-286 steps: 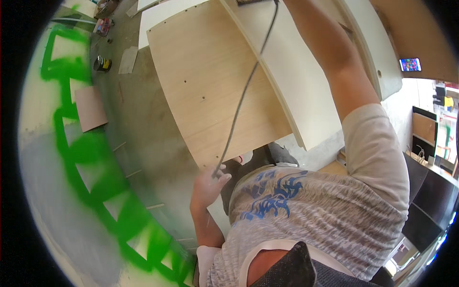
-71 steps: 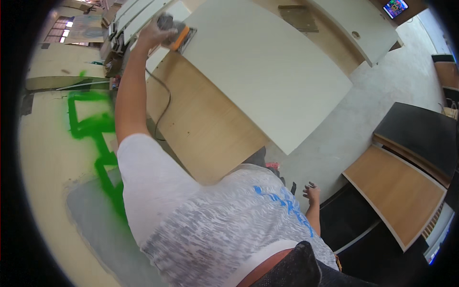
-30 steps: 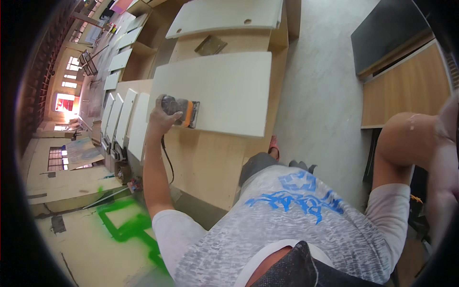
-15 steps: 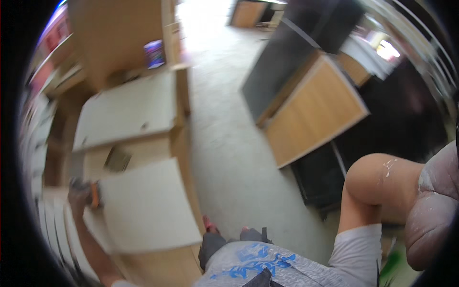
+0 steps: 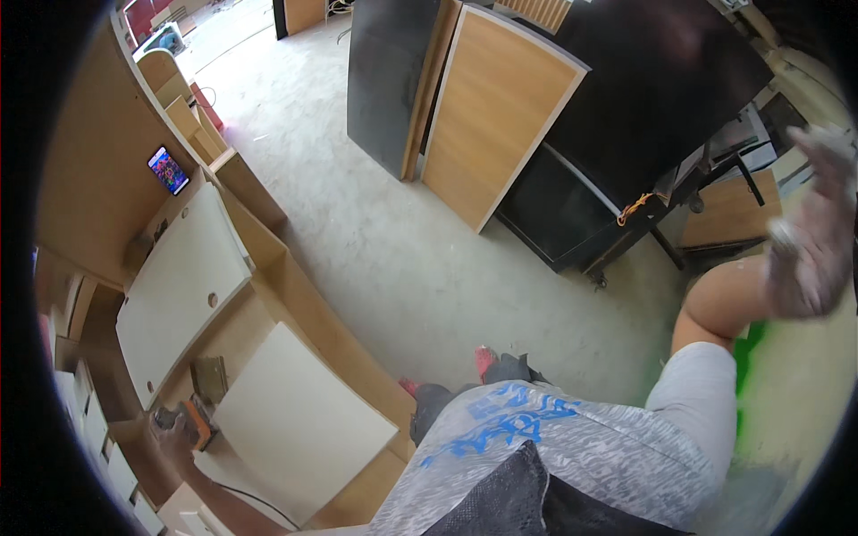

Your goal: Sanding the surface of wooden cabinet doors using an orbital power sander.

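Observation:
At the lower left, my left hand (image 5: 170,431) grips an orange and black power sander (image 5: 198,422), and a dark cord (image 5: 255,497) runs from near it. The sander is at the left edge of a pale flat panel (image 5: 299,415) lying on a wooden cabinet. Just beyond the sander lies a small brownish block (image 5: 210,379). My right hand (image 5: 815,237), coated in whitish dust, is raised at the far right. Its fingers are apart and nothing is in it; motion blurs it a little.
A second pale panel with round holes (image 5: 183,277) lies farther along the cabinet, and a lit phone (image 5: 168,171) leans behind it. Across the concrete floor (image 5: 393,259) stand a wood-faced panel (image 5: 496,107) and large black cabinets (image 5: 652,98). Orange cord (image 5: 633,210) hangs there.
My view has turned to the right, so the cabinets and panels shift left. My right hand has risen, its fingers now apart. The left hand still holds the sander.

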`<move>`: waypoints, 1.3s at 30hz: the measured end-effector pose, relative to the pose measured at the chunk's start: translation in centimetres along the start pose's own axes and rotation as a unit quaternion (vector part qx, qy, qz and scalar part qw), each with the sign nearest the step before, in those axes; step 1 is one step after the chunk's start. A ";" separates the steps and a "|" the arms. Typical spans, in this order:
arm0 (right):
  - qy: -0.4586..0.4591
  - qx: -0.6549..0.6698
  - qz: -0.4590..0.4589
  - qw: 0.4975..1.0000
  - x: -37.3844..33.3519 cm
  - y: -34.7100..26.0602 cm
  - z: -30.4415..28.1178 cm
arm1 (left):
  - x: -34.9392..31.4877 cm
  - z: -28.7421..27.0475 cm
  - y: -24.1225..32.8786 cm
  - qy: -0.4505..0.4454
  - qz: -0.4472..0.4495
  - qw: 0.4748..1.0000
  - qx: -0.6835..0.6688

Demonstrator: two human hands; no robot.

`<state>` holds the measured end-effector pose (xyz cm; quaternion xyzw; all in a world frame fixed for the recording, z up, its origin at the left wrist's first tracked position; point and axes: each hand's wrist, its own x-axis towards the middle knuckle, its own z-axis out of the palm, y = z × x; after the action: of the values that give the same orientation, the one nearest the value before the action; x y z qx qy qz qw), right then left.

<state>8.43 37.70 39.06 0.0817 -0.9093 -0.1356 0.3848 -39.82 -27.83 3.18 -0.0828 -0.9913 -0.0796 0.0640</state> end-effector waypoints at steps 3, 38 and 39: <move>0.118 0.129 0.151 0.973 -6.5 3.0 6.5 | -5.8 -0.6 5.0 0.078 0.268 0.931 0.237; -0.572 0.279 0.704 0.316 -62.8 -12.6 23.3 | -8.6 -5.6 16.4 0.031 -0.178 0.983 -0.020; -0.573 0.291 0.697 0.318 -61.6 -12.0 24.8 | -9.0 -5.4 18.6 0.028 -0.167 0.986 0.005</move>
<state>33.59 46.40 -22.95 -0.5739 -0.6061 0.4429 -0.3274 -27.13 -12.06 9.95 0.0860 -0.9895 -0.0866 0.0779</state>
